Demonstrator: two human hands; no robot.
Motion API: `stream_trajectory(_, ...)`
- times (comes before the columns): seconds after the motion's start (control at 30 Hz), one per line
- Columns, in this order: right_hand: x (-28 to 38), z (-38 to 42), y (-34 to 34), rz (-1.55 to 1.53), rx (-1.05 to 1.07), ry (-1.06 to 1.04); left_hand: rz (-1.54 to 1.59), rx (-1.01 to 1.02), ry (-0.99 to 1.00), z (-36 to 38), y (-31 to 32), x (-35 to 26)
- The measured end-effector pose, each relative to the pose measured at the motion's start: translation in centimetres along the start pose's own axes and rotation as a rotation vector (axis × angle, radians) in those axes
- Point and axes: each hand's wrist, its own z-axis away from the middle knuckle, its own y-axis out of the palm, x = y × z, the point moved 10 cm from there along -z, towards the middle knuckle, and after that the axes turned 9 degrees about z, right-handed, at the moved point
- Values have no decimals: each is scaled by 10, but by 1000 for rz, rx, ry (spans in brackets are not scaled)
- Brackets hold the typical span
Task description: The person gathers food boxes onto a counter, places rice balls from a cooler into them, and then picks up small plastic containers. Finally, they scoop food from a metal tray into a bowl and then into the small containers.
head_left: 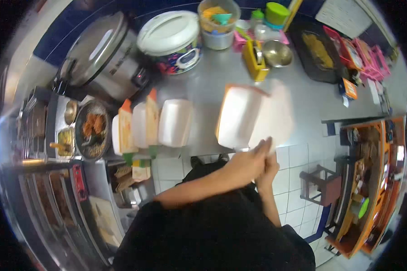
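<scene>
Near the counter's front edge, my left hand (252,163) reaches across to meet my right hand (270,168). Fingers of both hands are closed together, and what is between them is too blurred to name. Just beyond them a pale, blurred sheet or bag (276,113) spreads over the counter. Beside it lies an open white foam box (242,117) with an orange-edged wrapper around its far and left sides. Farther left stand another open white box (175,123) and boxes with orange-and-green printed wrappers (125,131).
A large cooker (99,54), a white-lidded pot (169,34) and a food tub (218,27) line the back. A yellow holder (255,65), steel bowl (277,53) and black tray (319,52) sit back right. A pan of food (93,128) is left; a stool (323,186) stands right.
</scene>
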Motion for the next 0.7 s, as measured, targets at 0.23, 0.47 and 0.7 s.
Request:
stream_trajectory(0.23,-9,54,-21,1420,-226,-587,-509,-239,765,57,-18,-182)
stream_trajectory(0.47,40,-28,-77,342,-343,-212,-351,47,543,49,-29,-142)
stream_trajectory(0.7,47,-12,-176,523,-457,-38,611,-763,-233,92,-137,-57)
